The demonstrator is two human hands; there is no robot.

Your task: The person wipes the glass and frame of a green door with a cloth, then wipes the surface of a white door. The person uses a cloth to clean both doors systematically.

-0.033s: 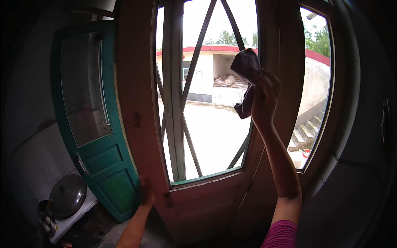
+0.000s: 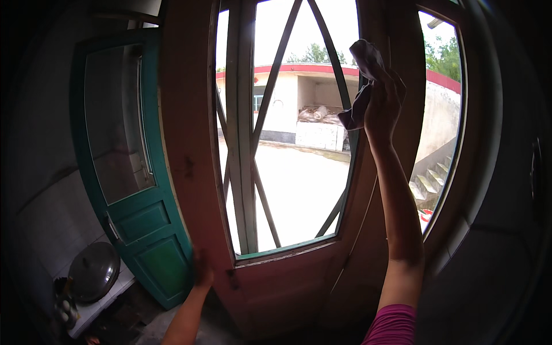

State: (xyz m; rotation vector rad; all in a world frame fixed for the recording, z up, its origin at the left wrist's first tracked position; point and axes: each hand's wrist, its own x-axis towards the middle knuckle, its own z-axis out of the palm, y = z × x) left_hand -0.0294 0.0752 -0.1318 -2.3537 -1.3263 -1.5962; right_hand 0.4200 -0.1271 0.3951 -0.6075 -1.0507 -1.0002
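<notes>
Dark cloth (image 2: 361, 106) is held in my right hand (image 2: 386, 106), upper right of the glass pane (image 2: 302, 201); from here I cannot tell how my left hand (image 2: 203, 271) grips; crossed bars (image 2: 282, 57) obstruct the view outside

Right arm (image 2: 398, 213) raised high, fingers (image 2: 393, 85) closed, left forearm (image 2: 187, 316) low, angled upward

The right hand (image 2: 385, 106) holds a dark cloth (image 2: 368, 60) by the brown door (image 2: 287, 282), with the left hand (image 2: 203, 270) near its left edge and a green door (image 2: 150, 215) farther left.
</notes>
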